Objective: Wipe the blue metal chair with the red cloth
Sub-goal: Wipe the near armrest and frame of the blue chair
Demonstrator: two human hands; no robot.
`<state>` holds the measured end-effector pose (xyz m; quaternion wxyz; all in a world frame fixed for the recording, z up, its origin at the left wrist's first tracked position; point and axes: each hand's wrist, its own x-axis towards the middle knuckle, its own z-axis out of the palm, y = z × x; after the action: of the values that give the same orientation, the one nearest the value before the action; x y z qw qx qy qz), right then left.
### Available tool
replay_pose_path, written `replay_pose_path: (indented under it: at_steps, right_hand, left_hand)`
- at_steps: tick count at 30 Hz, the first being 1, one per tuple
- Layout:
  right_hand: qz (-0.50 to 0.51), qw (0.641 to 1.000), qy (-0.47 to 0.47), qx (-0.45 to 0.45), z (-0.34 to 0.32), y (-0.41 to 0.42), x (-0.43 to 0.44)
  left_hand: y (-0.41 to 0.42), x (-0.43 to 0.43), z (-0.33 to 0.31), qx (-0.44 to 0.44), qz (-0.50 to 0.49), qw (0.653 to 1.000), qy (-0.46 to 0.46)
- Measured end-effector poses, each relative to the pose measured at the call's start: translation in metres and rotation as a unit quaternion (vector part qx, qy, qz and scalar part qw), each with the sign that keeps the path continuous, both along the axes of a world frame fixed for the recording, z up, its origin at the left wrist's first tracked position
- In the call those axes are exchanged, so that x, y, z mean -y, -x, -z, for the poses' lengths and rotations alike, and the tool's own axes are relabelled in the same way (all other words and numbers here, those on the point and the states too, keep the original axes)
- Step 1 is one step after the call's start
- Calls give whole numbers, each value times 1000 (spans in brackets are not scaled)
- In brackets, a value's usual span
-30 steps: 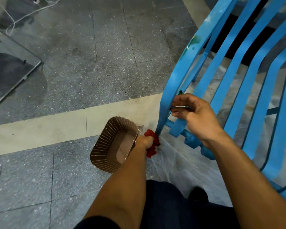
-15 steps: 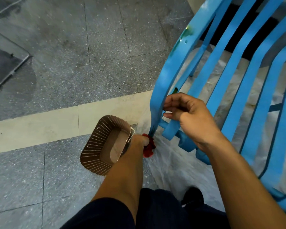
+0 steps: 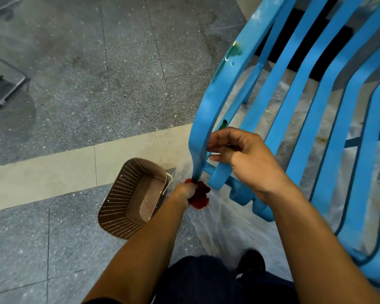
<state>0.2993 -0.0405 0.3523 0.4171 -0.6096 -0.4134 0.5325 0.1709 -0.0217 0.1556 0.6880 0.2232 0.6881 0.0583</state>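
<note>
The left grip (image 3: 184, 190) holds the red cloth (image 3: 201, 197) at the foot of the blue metal chair (image 3: 219, 91); its bar rises away, clasped higher by the right grip (image 3: 244, 159).

Item 1: brown plastic basket (image 3: 116, 207), rectangular with slotted walls, standing on the floor with its opening upward; a thin white edge shows at its far right corner.
Item 2: floor (image 3: 97, 84) of grey speckled tiles with dark joints.
Item 3: cream tile strip (image 3: 53, 172), crossing the floor; the basket's far end overlaps it.
Item 4: clear plastic sheet (image 3: 224, 227), crinkled, spread on the floor just right of the basket.
Item 5: metal-framed panel (image 3: 20, 83), left edge, partly out of view.
</note>
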Motion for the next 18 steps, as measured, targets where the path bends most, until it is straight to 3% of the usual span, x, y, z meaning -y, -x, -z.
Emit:
replay_pose_path:
  at_steps: [8,14,18]
  right_hand:
    - [-4,1000,7,13,-3,-2,2]
    - [-7,1000,14,10,-5,-3,1]
    - [-10,1000,15,9,-6,-3,2]
  left_hand:
    - [-7,10,-28,8,-81,993,-82]
    - [-6,33,-37,3,-78,981,-180]
    - [1,48,-54,-1,-26,958,-287]
